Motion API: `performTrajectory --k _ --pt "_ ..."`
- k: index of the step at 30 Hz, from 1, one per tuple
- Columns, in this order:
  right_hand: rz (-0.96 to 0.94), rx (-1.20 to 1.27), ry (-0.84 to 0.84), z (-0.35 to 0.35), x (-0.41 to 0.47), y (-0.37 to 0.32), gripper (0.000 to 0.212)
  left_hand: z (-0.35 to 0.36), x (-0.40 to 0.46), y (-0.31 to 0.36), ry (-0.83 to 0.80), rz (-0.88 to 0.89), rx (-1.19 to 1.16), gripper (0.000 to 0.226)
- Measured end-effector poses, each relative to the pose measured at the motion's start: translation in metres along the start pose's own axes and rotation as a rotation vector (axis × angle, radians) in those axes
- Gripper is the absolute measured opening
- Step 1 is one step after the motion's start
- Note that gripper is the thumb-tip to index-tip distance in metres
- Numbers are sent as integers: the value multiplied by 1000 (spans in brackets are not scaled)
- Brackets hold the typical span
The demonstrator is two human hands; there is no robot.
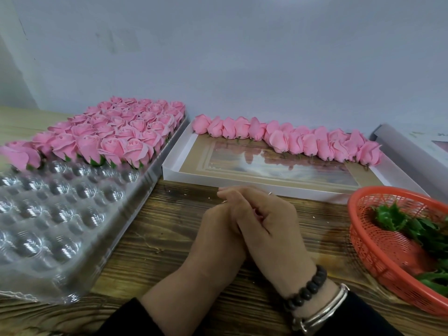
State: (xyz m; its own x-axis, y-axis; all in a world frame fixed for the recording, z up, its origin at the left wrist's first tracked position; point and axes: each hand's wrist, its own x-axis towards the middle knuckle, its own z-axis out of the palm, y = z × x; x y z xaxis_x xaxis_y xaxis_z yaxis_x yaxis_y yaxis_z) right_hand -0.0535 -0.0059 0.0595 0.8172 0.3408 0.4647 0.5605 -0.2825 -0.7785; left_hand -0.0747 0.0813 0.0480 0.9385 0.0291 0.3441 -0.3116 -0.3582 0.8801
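My two hands meet over the wooden table near its middle. My right hand [271, 221], with a bead bracelet and metal bangles at the wrist, lies partly over my left hand [213, 236]. Its fingers curl round a small pink rose head [257, 212], of which only a sliver shows. My left hand's fingers are hidden under the right hand. A clear plastic blister tray [55, 214] on the left holds several pink rose heads [116, 132] in its far rows; its near cups are bare. A flat white box [242, 183] behind my hands has a row of pink rose heads [291, 141] along its far edge.
An orange mesh basket [368, 243] with green leaf-like calyx pieces [397, 219] stands at the right edge. Another pale box [412, 151] lies at the far right. A grey wall closes off the back of the table.
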Motion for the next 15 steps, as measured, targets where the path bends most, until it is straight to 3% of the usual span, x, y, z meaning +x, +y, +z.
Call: performTrajectory --k 3,9,12,15 --pt "5 -46 -67 -3 3 3 39 0 2 4 -29 -55 -67 33" --pt "152 16 -347 -17 6 3 27 -7 3 3 -281 -290 -164 17" --pt "108 -16 -390 -19 7 4 23 -10 0 4 -336 -260 -128 25" --pt "176 64 -421 -20 9 7 38 -13 -1 6 -277 -119 -132 34"
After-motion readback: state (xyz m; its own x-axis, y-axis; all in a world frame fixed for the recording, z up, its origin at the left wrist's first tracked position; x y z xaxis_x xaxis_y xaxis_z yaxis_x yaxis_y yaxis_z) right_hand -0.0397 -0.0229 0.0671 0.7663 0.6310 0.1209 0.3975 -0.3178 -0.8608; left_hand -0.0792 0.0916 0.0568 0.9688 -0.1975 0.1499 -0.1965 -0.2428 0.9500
